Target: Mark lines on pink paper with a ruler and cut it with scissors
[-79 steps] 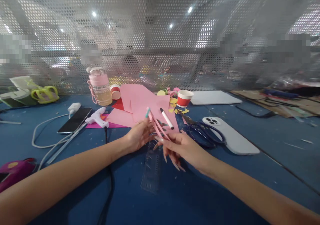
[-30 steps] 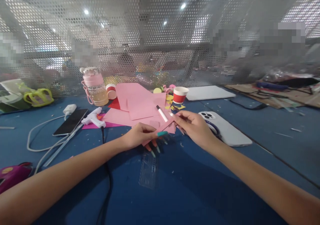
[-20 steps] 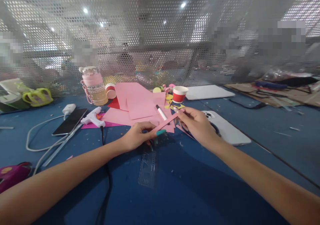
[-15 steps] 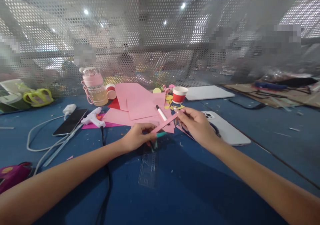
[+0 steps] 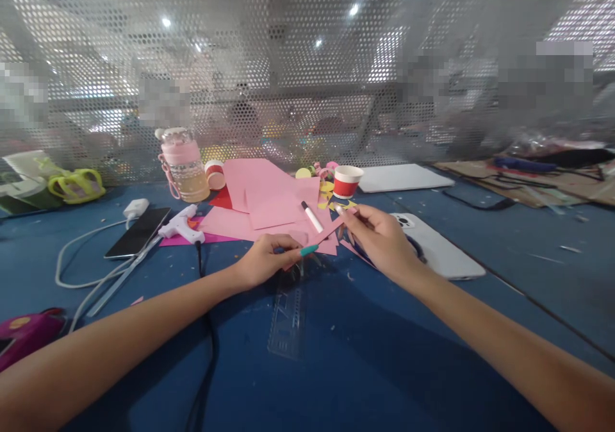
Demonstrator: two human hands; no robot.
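Observation:
A narrow strip of pink paper (image 5: 328, 231) stretches at a slant between my two hands, above the table. My left hand (image 5: 269, 259) pinches its lower end, with the thumb lying along it; a teal tip, apparently a long thumbnail, sticks out over the strip. The upper end is pinched between thumb and fingers of my right hand (image 5: 382, 240). Just behind the strip, a white marker with a black end (image 5: 312, 217) lies on pink paper sheets (image 5: 273, 201). A clear stencil ruler (image 5: 286, 323) lies below my left hand, its top partly hidden by dark shapes.
A white glue gun (image 5: 182, 225), black phone (image 5: 138, 232) and pink-topped bottle (image 5: 185, 169) stand or lie at left. Behind the hands is a red-and-white paper cup (image 5: 347, 183). At right are a white phone (image 5: 439, 249) and white slab (image 5: 403, 177). A black cord (image 5: 211, 348) crosses the front.
My left thumb has slid forward and up along the pink strip, so its teal tip now overlaps the strip and less of it shows. My right hand keeps its pinch, nearly still.

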